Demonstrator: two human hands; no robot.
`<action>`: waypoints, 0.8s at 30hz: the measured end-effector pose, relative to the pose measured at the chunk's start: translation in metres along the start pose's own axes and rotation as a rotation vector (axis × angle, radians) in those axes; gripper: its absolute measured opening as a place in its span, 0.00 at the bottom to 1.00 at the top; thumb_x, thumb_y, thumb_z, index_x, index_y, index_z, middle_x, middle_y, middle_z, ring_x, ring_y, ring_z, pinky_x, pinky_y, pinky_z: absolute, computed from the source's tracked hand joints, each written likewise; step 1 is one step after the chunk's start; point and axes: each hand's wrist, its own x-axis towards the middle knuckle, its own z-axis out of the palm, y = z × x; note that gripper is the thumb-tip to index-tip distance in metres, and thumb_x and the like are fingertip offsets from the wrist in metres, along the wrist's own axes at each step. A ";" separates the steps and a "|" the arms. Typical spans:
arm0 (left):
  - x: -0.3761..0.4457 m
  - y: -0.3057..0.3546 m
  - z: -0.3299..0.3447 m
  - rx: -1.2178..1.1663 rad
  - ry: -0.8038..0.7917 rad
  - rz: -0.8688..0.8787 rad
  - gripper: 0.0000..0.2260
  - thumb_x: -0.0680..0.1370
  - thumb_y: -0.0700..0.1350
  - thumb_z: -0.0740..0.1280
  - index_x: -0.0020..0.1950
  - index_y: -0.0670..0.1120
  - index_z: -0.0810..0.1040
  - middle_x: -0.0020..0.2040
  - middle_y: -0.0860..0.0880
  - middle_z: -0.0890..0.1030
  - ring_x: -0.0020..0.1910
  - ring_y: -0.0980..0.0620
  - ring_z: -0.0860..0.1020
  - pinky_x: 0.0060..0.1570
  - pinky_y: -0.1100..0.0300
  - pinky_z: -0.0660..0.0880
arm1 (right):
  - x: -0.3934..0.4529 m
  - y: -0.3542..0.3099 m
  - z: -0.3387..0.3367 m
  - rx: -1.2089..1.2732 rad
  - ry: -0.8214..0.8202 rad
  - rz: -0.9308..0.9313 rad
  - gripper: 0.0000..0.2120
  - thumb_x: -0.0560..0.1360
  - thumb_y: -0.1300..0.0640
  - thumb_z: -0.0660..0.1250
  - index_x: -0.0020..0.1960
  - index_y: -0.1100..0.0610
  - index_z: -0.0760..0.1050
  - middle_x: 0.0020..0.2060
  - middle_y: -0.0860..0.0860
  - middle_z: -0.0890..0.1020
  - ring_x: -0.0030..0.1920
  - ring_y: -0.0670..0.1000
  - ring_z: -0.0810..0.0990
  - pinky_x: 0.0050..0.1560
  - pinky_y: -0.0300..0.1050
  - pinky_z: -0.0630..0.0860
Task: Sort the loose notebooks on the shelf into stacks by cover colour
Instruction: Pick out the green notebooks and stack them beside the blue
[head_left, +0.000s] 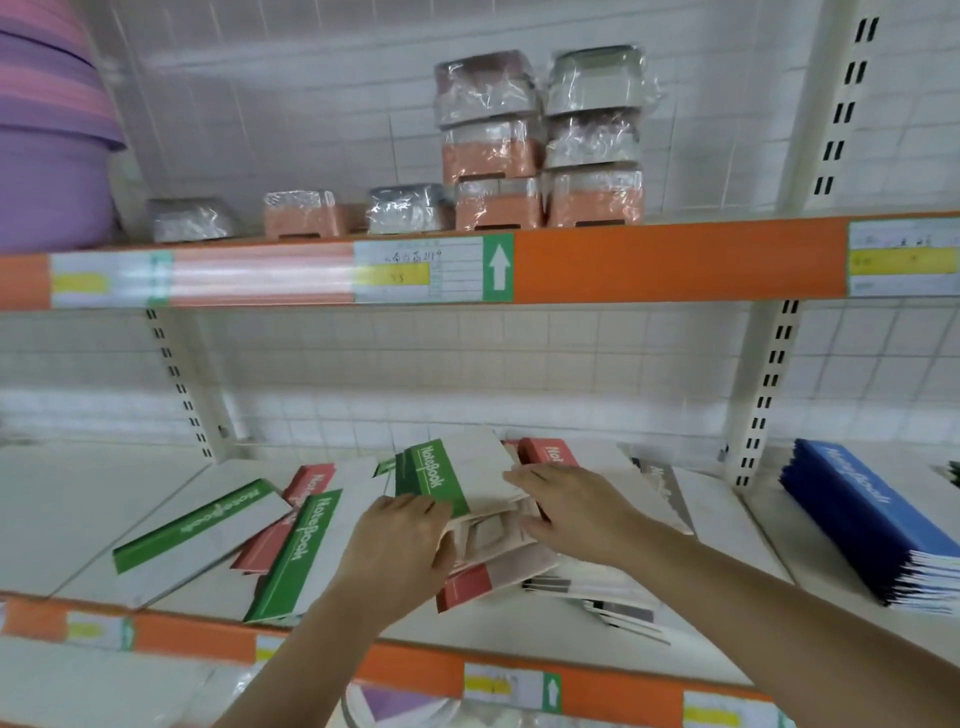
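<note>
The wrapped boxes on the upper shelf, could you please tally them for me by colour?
Orange wrapped boxes: 4
Grey or clear wrapped boxes: 4
Dark reddish wrapped box: 1
Total: 9

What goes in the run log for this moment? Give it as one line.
sorting notebooks | left hand holds green-striped notebook bundle | right hand presses on bundle | blue stack at right | green, red notebooks loose
</note>
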 end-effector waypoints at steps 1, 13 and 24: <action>-0.003 -0.005 0.001 0.000 -0.005 -0.014 0.14 0.71 0.51 0.55 0.36 0.49 0.79 0.29 0.54 0.77 0.26 0.54 0.75 0.29 0.60 0.74 | 0.009 -0.003 0.004 -0.025 -0.047 -0.018 0.27 0.80 0.51 0.57 0.77 0.52 0.55 0.76 0.49 0.60 0.74 0.50 0.59 0.71 0.46 0.60; -0.024 -0.037 0.020 -0.017 -0.054 -0.090 0.09 0.70 0.48 0.63 0.38 0.48 0.81 0.29 0.54 0.78 0.24 0.55 0.75 0.27 0.60 0.74 | 0.045 -0.016 0.028 -0.125 -0.137 0.016 0.21 0.72 0.69 0.60 0.62 0.55 0.75 0.48 0.57 0.81 0.48 0.57 0.79 0.41 0.46 0.72; 0.010 -0.013 0.026 -0.113 -0.469 -0.268 0.32 0.81 0.59 0.54 0.80 0.45 0.52 0.79 0.45 0.55 0.78 0.46 0.55 0.75 0.51 0.54 | 0.007 0.012 -0.010 -0.317 0.106 -0.058 0.29 0.56 0.64 0.76 0.56 0.50 0.79 0.40 0.48 0.79 0.38 0.48 0.80 0.27 0.39 0.71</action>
